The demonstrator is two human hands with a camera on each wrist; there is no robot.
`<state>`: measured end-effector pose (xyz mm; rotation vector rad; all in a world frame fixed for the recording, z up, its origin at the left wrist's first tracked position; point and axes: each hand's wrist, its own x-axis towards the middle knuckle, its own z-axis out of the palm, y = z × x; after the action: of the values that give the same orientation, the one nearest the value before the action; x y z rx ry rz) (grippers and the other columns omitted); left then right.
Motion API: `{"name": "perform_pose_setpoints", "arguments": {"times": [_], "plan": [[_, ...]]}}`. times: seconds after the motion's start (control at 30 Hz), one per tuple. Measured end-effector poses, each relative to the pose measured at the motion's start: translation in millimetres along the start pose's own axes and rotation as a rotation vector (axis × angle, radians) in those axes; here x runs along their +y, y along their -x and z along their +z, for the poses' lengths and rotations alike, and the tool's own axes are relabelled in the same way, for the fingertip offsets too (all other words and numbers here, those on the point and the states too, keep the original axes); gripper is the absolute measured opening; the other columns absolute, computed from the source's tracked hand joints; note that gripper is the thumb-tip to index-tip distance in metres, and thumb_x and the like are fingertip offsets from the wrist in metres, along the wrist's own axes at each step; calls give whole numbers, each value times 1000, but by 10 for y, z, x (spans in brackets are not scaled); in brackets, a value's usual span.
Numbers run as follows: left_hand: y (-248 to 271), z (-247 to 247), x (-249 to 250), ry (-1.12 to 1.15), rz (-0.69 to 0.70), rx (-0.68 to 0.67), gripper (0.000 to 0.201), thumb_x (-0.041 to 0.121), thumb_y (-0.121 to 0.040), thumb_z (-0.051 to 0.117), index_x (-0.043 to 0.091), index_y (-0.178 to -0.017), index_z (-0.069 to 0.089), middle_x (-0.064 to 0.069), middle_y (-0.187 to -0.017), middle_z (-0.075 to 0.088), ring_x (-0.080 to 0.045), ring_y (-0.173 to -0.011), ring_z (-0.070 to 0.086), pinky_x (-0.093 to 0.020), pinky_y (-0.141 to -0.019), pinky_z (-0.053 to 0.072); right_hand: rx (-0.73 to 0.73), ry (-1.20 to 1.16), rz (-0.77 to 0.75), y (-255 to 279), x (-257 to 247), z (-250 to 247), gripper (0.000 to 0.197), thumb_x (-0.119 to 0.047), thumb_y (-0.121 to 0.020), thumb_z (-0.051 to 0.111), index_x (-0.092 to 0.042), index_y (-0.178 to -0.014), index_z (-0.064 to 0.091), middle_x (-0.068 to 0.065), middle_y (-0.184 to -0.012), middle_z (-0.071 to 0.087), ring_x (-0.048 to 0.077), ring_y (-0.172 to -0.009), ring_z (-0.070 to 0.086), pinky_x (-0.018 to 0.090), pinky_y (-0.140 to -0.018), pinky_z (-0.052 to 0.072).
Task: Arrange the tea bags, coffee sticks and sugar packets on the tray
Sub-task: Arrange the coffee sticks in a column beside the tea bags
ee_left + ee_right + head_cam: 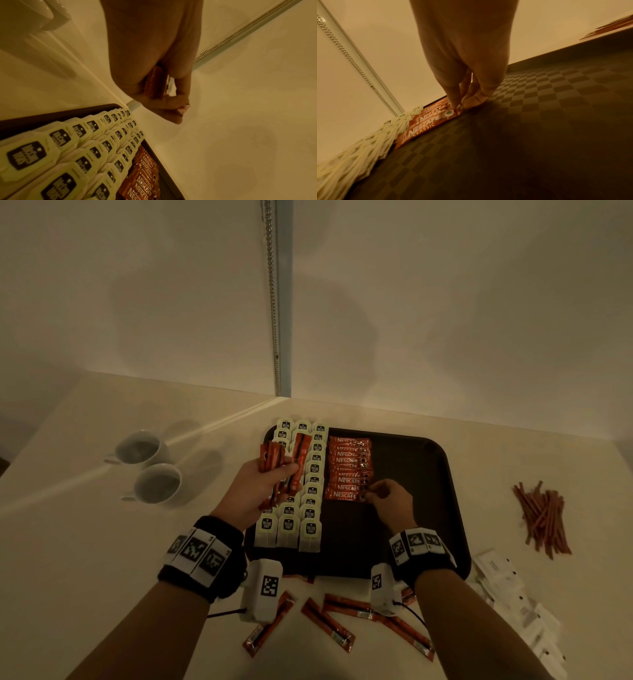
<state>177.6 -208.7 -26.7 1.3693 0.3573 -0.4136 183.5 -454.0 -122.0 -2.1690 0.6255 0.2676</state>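
A dark tray (411, 546) holds three columns of pale tea bags (310, 491) on its left and a column of red coffee sticks (347, 470) beside them. My left hand (263, 484) hovers over the tea bags, gripping a bundle of coffee sticks (284, 463); the left wrist view shows the bundle (154, 83) between its fingers. My right hand (380, 496) pinches the right end of the nearest coffee stick (426, 125) in the column, thumb and finger down on the tray (539, 121).
Loose coffee sticks (335, 625) lie on the table in front of the tray. Thin brown sugar sticks (543, 518) are piled at the right, white packets (513, 594) nearer right. Two white cups (150, 467) stand at the left. A wall lies behind.
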Motion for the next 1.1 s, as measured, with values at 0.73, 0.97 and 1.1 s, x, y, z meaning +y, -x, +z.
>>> {"name": "perform_pose_setpoints", "arguments": {"times": [0.73,0.97,1.1], "plan": [[5,182,227,-146,322,43,15,6,-81,72,10,-96,70,-4,-87,72,-8,-71,68,-17,-58,52,-456,-767,-330,563,-889,-52,16,-3,-92,50,-11,-100,61,7,-105,63,15,-91,62,25,-76,54],[-14,178,201,-413,434,114,17,16,-72,82,18,-85,73,2,-79,72,-9,-73,69,-23,-73,54,-414,-772,-377,648,-962,-64,14,-2,-86,59,-8,-97,63,8,-98,64,9,-82,64,18,-71,52],[6,193,189,-378,441,123,17,16,-72,82,16,-87,74,5,-73,71,-1,-63,66,-17,-63,52,-338,-632,-446,661,-1013,-130,15,-4,-84,64,-3,-99,65,10,-97,66,8,-80,65,19,-71,54]]}}
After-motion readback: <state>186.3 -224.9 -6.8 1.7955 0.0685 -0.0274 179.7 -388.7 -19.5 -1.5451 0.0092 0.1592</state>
